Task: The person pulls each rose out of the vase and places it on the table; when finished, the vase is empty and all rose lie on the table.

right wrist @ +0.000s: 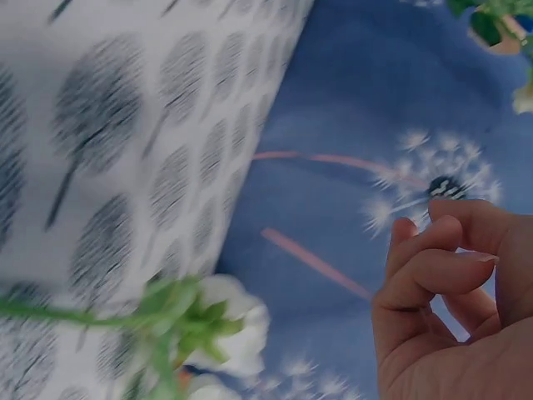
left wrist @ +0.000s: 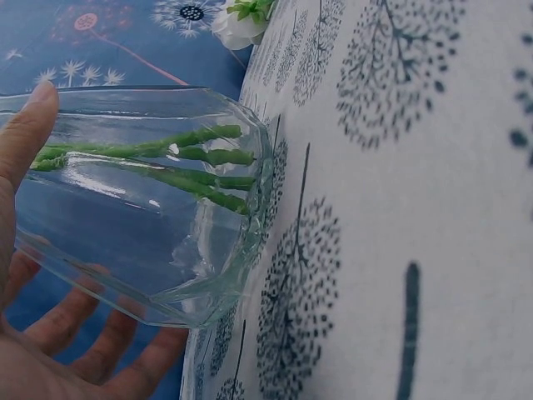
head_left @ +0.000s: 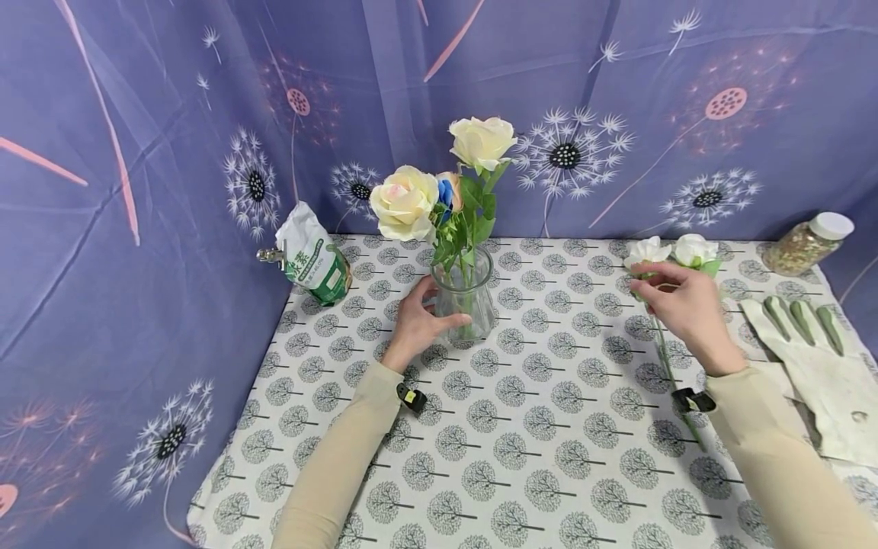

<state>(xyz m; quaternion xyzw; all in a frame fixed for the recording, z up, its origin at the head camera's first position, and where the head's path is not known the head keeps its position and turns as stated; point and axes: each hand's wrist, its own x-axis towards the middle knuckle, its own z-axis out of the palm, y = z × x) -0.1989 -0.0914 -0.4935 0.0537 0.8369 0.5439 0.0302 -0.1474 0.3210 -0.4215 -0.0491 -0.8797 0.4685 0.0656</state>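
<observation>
My left hand (head_left: 421, 324) holds a clear glass vase (head_left: 484, 309), thumb across its front and fingers round the far side. Green stems (left wrist: 216, 157) show inside the glass in the left wrist view. Large cream roses (head_left: 406, 204) and a small blue flower (head_left: 444, 192) rise from the vase. Above two white flowers (head_left: 648, 252) at the right, my right hand (head_left: 686, 309) hovers with loosely bent fingers. In the right wrist view nothing is between those fingers, and the white flowers (right wrist: 237, 325) are apart from them. One long green stem (head_left: 664, 358) runs toward the table's front.
A green-and-white bag (head_left: 318, 263) with a metal clip stands at the back left. At the back right a white-lidded jar (head_left: 799, 248) leans. Pale gloves (head_left: 833, 381) with green fingertips lie near the right edge. A purple dandelion-print curtain (head_left: 521, 69) hangs behind the tree-patterned tablecloth (head_left: 507, 442).
</observation>
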